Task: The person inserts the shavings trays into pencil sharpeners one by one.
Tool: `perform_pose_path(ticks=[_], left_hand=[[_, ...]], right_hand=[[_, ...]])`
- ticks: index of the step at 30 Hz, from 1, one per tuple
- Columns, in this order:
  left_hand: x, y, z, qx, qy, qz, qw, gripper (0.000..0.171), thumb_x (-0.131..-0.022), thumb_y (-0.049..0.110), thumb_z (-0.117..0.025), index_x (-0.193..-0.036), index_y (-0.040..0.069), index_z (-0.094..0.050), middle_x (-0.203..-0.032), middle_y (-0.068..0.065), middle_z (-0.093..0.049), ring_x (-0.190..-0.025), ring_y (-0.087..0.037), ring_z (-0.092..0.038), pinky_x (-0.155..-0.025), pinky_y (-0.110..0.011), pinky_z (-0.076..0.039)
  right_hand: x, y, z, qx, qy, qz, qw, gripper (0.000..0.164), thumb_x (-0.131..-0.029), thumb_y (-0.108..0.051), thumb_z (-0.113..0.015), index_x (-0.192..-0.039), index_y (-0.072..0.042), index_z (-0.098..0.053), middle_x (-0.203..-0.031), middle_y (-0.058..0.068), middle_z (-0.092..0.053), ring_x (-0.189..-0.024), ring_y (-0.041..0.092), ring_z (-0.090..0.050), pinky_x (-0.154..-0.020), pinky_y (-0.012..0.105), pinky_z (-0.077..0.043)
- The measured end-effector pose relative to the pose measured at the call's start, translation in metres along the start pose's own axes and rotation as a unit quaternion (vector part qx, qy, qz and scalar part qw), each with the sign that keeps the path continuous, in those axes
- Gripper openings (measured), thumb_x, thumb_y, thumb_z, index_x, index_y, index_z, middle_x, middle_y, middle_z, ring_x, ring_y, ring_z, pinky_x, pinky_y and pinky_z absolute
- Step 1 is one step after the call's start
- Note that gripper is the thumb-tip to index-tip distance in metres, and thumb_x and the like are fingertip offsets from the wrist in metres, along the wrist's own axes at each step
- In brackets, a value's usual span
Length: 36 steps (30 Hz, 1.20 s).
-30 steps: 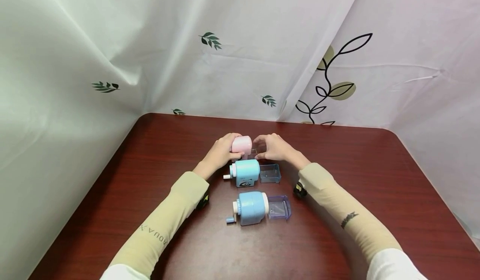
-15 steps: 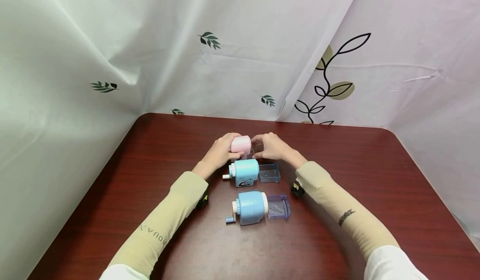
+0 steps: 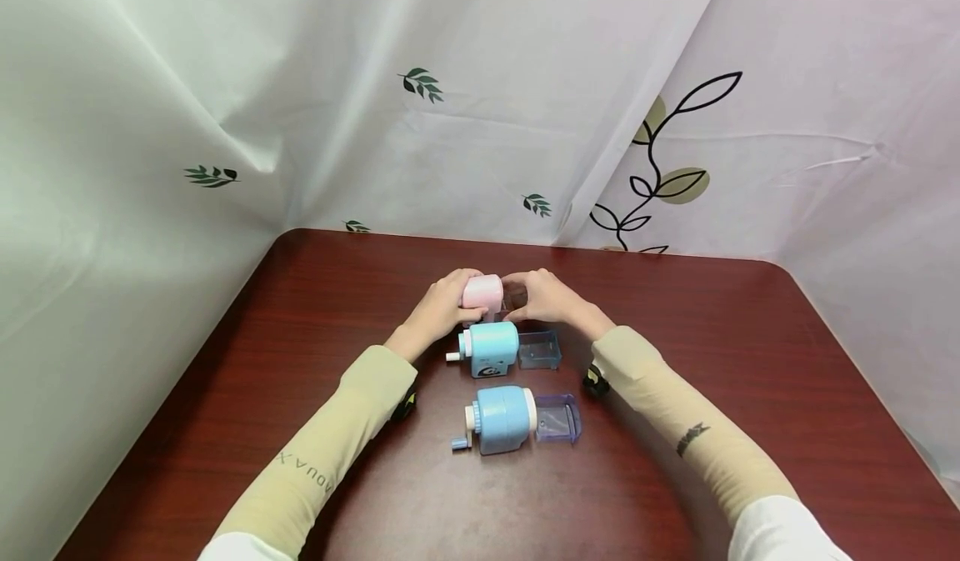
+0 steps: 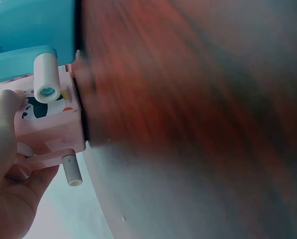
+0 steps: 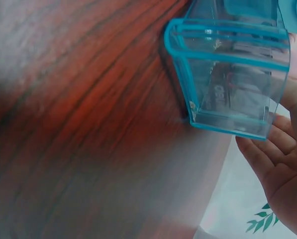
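On the person's side of the left hand point(image 3: 441, 304) and right hand point(image 3: 551, 297), a blue sharpener point(image 3: 502, 420) is noted on the surface point(image 3: 420, 503), its purple-tinted drawer point(image 3: 557, 419) extended rightward. Nearer the hands, just beside the left thumb, a turquoise sharpener point(image 3: 493, 346) is found, its blue-tinted drawer point(image 3: 540, 351) likewise extended. Farthest, the pink sharpener point(image 3: 482, 293) is gripped by the left hand, fingers and thumb curled round the body. Its clear drawer point(image 3: 514, 297) is held between the bent fingers and thumb of the right hand; firmness not resolved. Progress, as judged: two drawers out, neither seen held; third unit in hand. Whether its drawer is being drawn or pushed cannot be told; remaining work undetermined.
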<state>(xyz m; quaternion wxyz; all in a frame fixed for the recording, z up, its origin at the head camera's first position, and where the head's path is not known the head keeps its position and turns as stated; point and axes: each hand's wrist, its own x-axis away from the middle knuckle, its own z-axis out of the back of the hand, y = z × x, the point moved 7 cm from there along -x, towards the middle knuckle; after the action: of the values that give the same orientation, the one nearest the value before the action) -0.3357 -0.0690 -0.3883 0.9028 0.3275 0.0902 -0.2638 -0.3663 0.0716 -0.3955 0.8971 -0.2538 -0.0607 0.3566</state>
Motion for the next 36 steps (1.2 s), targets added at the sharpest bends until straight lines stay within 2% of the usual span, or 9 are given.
perform_pose_path(ticks=[4,9,15,36], left_hand=[[0.001,0.0,0.0,-0.002,-0.001,0.005,1.0,0.049,-0.078,0.023,-0.072,-0.118,0.005,-0.051,-0.114,-0.013,-0.056,-0.088,-0.024,-0.052,-0.076,-0.04,-0.047],[0.001,0.001,-0.001,-0.004,-0.009,0.017,0.9998,0.05,-0.078,0.024,-0.071,-0.12,0.005,-0.05,-0.114,-0.013,-0.056,-0.088,-0.024,-0.052,-0.076,-0.04,-0.047],[-0.001,0.003,-0.002,-0.005,-0.012,0.017,0.9998,0.051,-0.079,0.024,-0.07,-0.121,0.005,-0.048,-0.115,-0.013,-0.055,-0.088,-0.024,-0.053,-0.077,-0.04,-0.048],[0.0,0.004,0.0,-0.003,-0.013,0.011,0.9999,0.05,-0.081,0.023,-0.069,-0.121,0.004,-0.047,-0.115,-0.014,-0.054,-0.089,-0.025,-0.053,-0.078,-0.041,-0.047]], right_hand=[[0.001,0.006,0.002,-0.017,0.003,-0.011,1.0,0.065,-0.067,-0.032,-0.08,-0.12,-0.002,-0.056,-0.11,0.011,-0.064,-0.096,0.014,-0.06,-0.081,0.033,-0.049],[0.001,0.01,0.001,-0.045,0.007,-0.018,0.999,0.056,-0.066,-0.029,-0.08,-0.111,-0.002,-0.06,-0.101,0.01,-0.067,-0.089,0.011,-0.062,-0.076,0.028,-0.051],[0.0,0.01,0.003,-0.067,0.01,-0.027,0.997,0.051,-0.066,-0.025,-0.081,-0.107,-0.003,-0.062,-0.097,0.009,-0.068,-0.084,0.009,-0.063,-0.072,0.027,-0.052],[-0.01,0.002,0.0,-0.049,0.004,-0.015,0.999,0.051,-0.064,-0.027,-0.082,-0.104,-0.002,-0.063,-0.096,0.01,-0.068,-0.085,0.011,-0.063,-0.072,0.027,-0.052]])
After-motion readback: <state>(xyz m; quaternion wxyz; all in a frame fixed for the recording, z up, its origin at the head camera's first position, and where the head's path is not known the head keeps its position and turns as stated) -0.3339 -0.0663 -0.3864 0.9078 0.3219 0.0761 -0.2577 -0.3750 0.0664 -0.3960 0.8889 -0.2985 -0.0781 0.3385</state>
